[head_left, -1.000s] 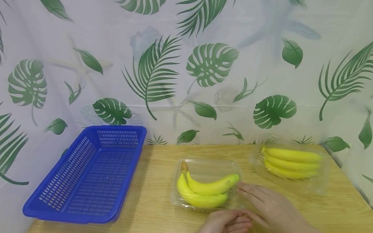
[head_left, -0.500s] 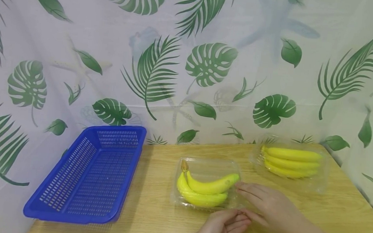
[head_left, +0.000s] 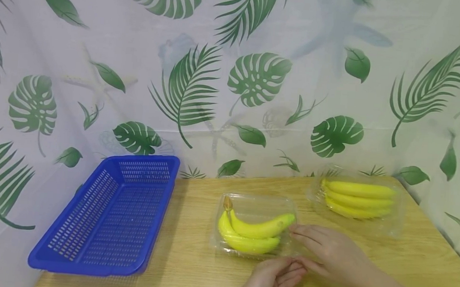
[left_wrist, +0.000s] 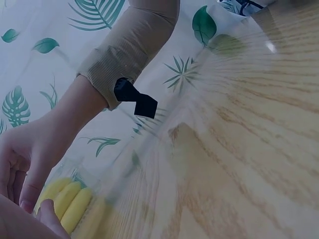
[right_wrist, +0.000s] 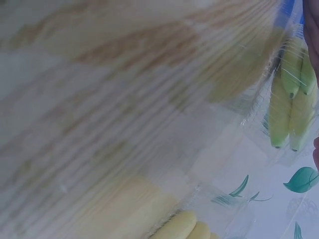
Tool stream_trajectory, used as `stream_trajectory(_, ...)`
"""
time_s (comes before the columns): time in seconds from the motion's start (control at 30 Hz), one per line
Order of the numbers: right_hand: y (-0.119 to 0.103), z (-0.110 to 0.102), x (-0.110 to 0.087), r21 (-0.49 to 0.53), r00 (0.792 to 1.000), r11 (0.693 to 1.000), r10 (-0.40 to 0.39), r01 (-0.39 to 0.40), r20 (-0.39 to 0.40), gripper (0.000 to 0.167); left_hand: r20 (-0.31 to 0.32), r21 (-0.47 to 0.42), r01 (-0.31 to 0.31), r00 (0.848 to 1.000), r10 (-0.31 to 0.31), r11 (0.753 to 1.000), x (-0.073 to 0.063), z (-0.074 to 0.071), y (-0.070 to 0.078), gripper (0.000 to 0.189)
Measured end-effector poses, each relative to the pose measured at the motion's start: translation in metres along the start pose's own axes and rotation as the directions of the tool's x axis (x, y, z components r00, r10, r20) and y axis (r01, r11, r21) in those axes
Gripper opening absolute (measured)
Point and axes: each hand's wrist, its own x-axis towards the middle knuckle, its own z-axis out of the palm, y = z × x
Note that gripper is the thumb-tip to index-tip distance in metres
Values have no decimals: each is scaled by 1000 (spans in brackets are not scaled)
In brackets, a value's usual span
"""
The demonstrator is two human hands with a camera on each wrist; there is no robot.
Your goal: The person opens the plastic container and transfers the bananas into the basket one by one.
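Note:
A clear plastic clamshell box (head_left: 255,204) with yellow-green bananas (head_left: 253,243) in it lies mid-table in the head view. At its near right corner my left hand (head_left: 268,282) pinches the box edge with thumb and bent fingers. My right hand (head_left: 332,253) holds the same corner, its longer fingers along the right side and its thumb near the left hand's fingertips. The fingers partly hide that corner. In the left wrist view, the right hand (left_wrist: 37,149) reaches down beside the left thumb (left_wrist: 49,219). The right wrist view shows the bananas (right_wrist: 289,104) through the plastic.
A blue perforated plastic basket (head_left: 120,224) stands on the left of the wooden table (head_left: 189,265). A second clear box (head_left: 392,226) with several bananas (head_left: 358,200) lies at the back right. Behind the table hangs a leaf-patterned cloth (head_left: 217,93).
Both hands stay at the box's near right corner with hardly any movement. The whole head view has shifted very slightly.

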Motion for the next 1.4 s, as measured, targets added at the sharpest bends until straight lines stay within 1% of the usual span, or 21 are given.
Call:
stream_trajectory(0.1,-1,0,0,-7,1000,1000,-4,4,-5,57,-15,0,3,1000,-3,1000,0,0,0,34)
stream_trajectory(0.27,-3,0,2,-34,1000,999,-7,7,-2,58,-19,9,-1,1000,1,1000,0,1,0,34)
stream_trajectory(0.5,-6,1,3,-53,1000,999,8,-9,-9,62,-6,24,8,1000,-8,1000,0,0,2,35)
stream_trajectory(0.67,-6,1,2,-65,1000,998,11,-13,-17,60,3,34,-4,1000,4,999,0,0,1,36)
stream_trajectory(0.93,-2,5,-1,-54,998,998,-32,28,-59,54,-18,21,-37,999,37,999,2,4,-2,35)
stream_trajectory(1.07,-1,5,-1,-58,998,998,-43,40,-50,53,-20,26,-38,999,39,999,3,4,-3,35)
stream_trajectory(1.17,1,3,0,-73,998,996,-49,46,-42,52,-28,23,-27,999,27,999,4,4,-4,33)
stream_trajectory(1.27,4,1,2,-58,998,998,-36,34,-45,52,-26,8,-28,999,28,1000,5,5,-6,32)
stream_trajectory(1.4,7,0,4,0,999,1000,-15,15,-41,54,-19,-5,-45,999,45,999,5,5,-5,32)
